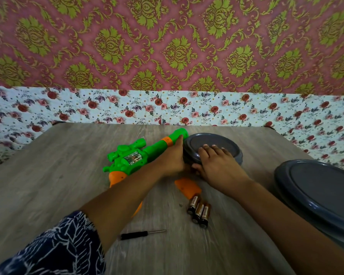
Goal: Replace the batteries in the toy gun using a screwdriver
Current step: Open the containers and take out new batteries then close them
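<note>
While both hands work the round grey tub (213, 148) at the back of the table (58, 175), the toy gun (139, 155) lies just left of it, muzzle touching its rim. Left hand (172, 157) cups the tub's left side, fingers curled on the wall. Right hand (216, 163) lies flat on the lid, fingers spread, thumb under the near rim. Likely prying the lid off: best to brace the base and lift at the thumb. In front of the tub: orange battery cover (188, 187), then three batteries (199, 212) side by side, then the screwdriver (143, 234), untouched. A second grey tub (322, 195) sits to its right. Battery labels too blurred to read; no other writing visible.
</note>
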The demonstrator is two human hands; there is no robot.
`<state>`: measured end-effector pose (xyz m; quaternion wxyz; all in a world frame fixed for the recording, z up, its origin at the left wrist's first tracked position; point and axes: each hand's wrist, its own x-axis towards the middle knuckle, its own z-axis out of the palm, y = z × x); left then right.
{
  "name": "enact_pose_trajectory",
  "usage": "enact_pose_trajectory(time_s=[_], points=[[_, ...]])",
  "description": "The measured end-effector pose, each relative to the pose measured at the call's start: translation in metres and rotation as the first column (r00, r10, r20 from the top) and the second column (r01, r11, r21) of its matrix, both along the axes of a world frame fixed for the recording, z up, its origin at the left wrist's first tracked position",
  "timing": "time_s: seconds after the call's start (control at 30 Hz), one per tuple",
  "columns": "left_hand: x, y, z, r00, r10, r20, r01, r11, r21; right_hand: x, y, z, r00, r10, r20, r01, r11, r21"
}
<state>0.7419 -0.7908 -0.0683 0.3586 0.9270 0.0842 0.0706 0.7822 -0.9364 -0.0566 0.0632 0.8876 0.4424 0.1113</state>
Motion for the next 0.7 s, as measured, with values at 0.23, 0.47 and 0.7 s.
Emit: enact_pose_trajectory(time_s=[0.23,0.47,0.7], points=[[-0.001,-0.001,0.002,0.999,-0.022,-0.039,0.024,0.998,0.063,0.003,-0.001,-0.002,1.000,-0.017,0.005,0.017,0.999,0.028],[-0.007,0.003,-0.007,1.000,-0.031,0.000,0.031,0.998,0.054,-0.001,0.003,0.010,0.999,0.032,0.029,-0.034,0.997,0.074],[-0.008,-0.002,-0.003,1.000,-0.028,0.013,0.028,0.999,0.032,0.000,-0.004,0.018,1.000,0.019,0.007,-0.019,0.990,0.138]])
